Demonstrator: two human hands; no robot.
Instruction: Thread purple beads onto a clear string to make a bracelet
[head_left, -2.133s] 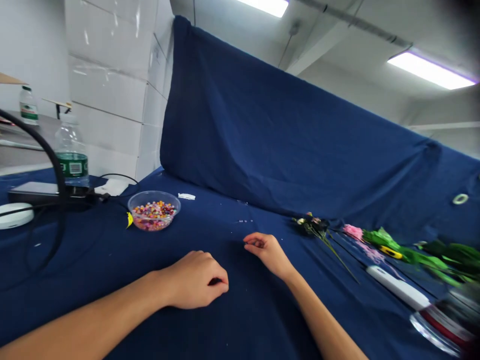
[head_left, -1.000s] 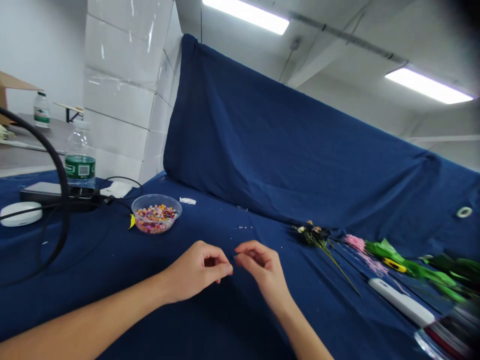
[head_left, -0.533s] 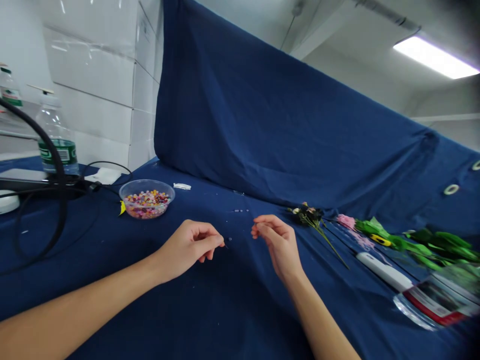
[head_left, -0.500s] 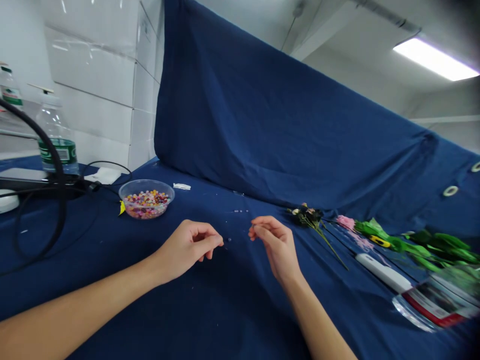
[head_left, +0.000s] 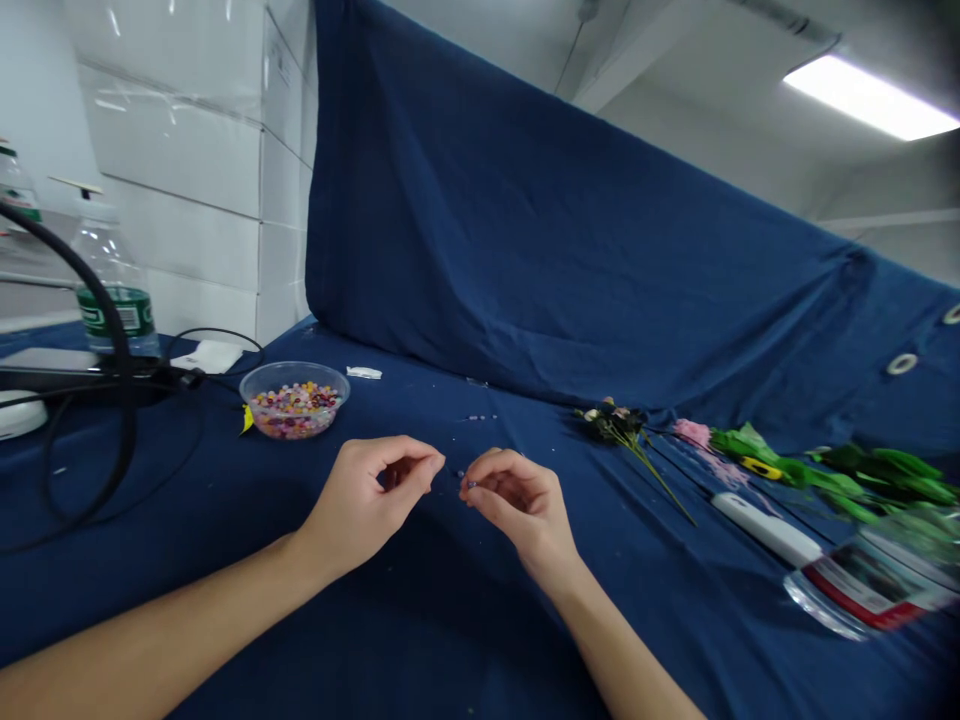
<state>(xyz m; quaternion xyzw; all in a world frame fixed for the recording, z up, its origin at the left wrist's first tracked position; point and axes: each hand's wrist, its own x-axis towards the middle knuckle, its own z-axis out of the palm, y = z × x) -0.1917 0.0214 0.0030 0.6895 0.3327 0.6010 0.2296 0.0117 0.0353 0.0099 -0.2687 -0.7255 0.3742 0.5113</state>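
Observation:
My left hand [head_left: 379, 495] hovers over the blue cloth with thumb and forefinger pinched together; what lies between them is too small to make out. Facing it, a short gap away, my right hand [head_left: 521, 500] pinches a small purplish bead [head_left: 472, 485] at its fingertips. Between the two hands another tiny bead [head_left: 460, 474] shows against the cloth. Farther back lies a short row of small pale beads [head_left: 478, 417]. A clear plastic bowl [head_left: 255, 400] full of mixed pink, yellow and red beads stands beyond my left hand.
Left are black cables [head_left: 124, 400] and a water bottle [head_left: 112, 300]. A white scrap [head_left: 364, 373] lies behind the bowl. Artificial flowers [head_left: 619, 425], a white stick-shaped device [head_left: 765, 528], green leaves [head_left: 885, 475] and a clear jar [head_left: 862, 590] line the right. A blue cloth backdrop [head_left: 562, 230] rises behind.
My right hand has moved left, closer to my left hand, and a bead now shows at its fingertips. My left hand stays pinched in nearly the same place.

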